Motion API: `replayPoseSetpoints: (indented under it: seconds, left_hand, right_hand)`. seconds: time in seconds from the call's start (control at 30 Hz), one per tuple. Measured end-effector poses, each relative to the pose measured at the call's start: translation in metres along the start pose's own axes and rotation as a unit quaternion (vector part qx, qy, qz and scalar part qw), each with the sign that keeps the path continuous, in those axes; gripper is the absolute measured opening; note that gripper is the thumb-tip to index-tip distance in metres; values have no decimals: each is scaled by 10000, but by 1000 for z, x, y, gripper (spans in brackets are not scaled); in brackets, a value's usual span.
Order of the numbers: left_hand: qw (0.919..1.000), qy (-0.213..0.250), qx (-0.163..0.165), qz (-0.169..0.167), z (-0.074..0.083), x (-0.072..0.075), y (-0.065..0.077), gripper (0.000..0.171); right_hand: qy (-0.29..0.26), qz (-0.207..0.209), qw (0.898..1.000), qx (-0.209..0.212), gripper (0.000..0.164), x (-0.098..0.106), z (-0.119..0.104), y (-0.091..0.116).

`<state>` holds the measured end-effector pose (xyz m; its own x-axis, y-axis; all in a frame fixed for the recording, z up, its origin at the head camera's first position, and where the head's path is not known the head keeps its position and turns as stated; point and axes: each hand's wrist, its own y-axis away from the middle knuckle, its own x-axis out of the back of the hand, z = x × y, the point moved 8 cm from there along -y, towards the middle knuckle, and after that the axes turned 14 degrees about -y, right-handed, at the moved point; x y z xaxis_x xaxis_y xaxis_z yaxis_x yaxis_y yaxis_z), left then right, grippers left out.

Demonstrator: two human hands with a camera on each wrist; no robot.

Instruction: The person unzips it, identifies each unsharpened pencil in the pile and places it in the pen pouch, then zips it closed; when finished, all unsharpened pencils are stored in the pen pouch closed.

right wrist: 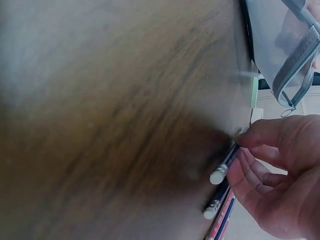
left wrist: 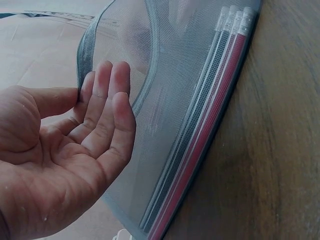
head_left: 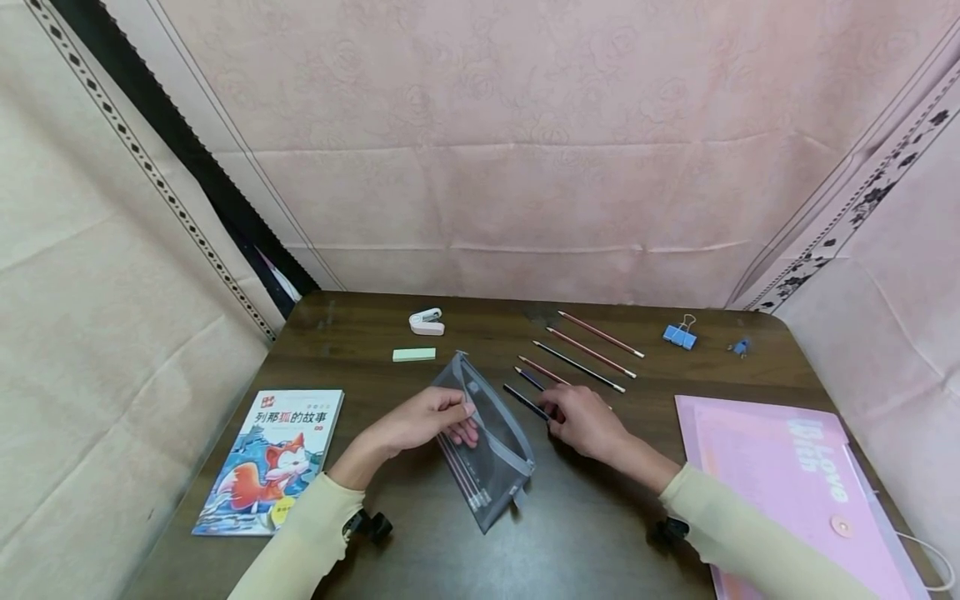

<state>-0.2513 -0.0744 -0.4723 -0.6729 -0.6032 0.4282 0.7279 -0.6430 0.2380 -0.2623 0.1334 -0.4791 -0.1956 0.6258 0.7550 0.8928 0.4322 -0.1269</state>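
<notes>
A grey mesh zip pouch (head_left: 487, 450) is held up by my left hand (head_left: 438, 419), thumb and index finger pinching its open zip edge. Several pencils (left wrist: 220, 75) with white erasers lie inside along one side of the pouch, seen through the mesh. My right hand (head_left: 585, 419) pinches a dark pencil (head_left: 525, 402) near its eraser end, just right of the pouch. In the right wrist view that pencil's white eraser (right wrist: 218, 177) points toward the camera. Another dark pencil (head_left: 529, 378) lies beside it, partly hidden by the hand.
More pencils (head_left: 592, 354) lie in a slanted row behind my right hand. A white stapler (head_left: 427, 322) and a pale green block (head_left: 414, 355) sit behind the pouch. A book (head_left: 273, 458) lies left, pink folders (head_left: 795, 492) right, blue binder clip (head_left: 679, 335) at the back.
</notes>
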Motion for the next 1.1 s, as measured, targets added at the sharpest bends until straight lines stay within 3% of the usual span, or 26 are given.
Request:
replayPoseSetpoints:
  seconds: [0.43,0.6,0.87,1.1]
  left_hand:
    - [10000,13,18,24,-2,0,-1,31]
    - [10000,39,43,26,-3,-1,-1,31]
    - [10000,5,23,37,-2,0,1,32]
    - [10000,-3,4,22,-3,0,-1,32]
  right_hand:
    - [-1075,559,9921,338,40,28,-27,-5]
    - [-1850,785,9789,377,42,37,-47,-5]
    - [-2377,721,9672,537,41,44,-75,-6]
    - [-3277,943,9397,261,38,49,-88,-3]
